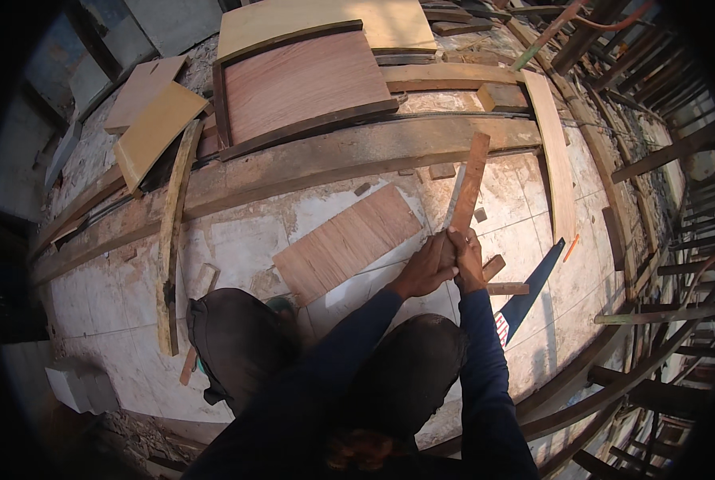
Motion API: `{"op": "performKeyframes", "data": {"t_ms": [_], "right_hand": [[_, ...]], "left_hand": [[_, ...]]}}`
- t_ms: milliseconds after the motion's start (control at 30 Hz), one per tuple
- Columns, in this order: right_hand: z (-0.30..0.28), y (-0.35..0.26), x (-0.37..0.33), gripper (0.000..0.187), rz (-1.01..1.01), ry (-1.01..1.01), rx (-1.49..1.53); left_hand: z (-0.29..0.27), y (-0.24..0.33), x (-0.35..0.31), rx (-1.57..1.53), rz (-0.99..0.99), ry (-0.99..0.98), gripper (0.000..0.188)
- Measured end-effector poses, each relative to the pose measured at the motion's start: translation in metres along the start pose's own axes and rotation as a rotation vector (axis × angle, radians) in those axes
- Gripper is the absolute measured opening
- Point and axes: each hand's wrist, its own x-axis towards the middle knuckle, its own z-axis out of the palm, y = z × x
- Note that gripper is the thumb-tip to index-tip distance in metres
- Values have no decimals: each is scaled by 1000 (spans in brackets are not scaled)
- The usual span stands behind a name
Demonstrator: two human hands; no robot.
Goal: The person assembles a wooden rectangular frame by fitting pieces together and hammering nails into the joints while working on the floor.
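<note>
Both my hands grip the near end of a reddish-brown wooden strip point(473, 172), which points away from me and slightly right. My left hand point(423, 270) wraps it from the left. On the right side my right hand point(469, 258) closes round the same end, its fingers touching the left hand. A narrow pale edge point(456, 196) runs along the strip's left side; I cannot tell if it is a separate piece. Short wooden offcuts point(508, 288) lie beside my right wrist. A handsaw point(536, 288) with a dark blue blade rests to the right. Left of my hands lies a rectangular plywood piece point(348, 242).
A thick wooden beam point(317, 164) crosses the tiled floor point(249, 240) ahead. Behind it lies a framed plywood panel point(301, 84). A long pale board point(551, 152) lies at the right, a narrow batten point(173, 240) at the left. Stacked timber point(669, 392) fills the right side.
</note>
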Motion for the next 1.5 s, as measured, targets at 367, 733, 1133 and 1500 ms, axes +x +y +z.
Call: {"op": "performKeyframes", "data": {"t_ms": [367, 733, 1133, 1500], "right_hand": [[-50, 73, -160, 29, -427, 500, -803], [-44, 82, -203, 30, -17, 566, -515], [-29, 51, -182, 31, -137, 456, -555], [65, -27, -77, 38, -104, 209, -500]], "left_hand": [[-239, -137, 203, 1198, -229, 188, 55], [-309, -183, 230, 1095, -148, -188, 41], [-350, -91, 120, 1102, 339, -109, 47], [-327, -98, -24, 1050, 427, -298, 46]]}}
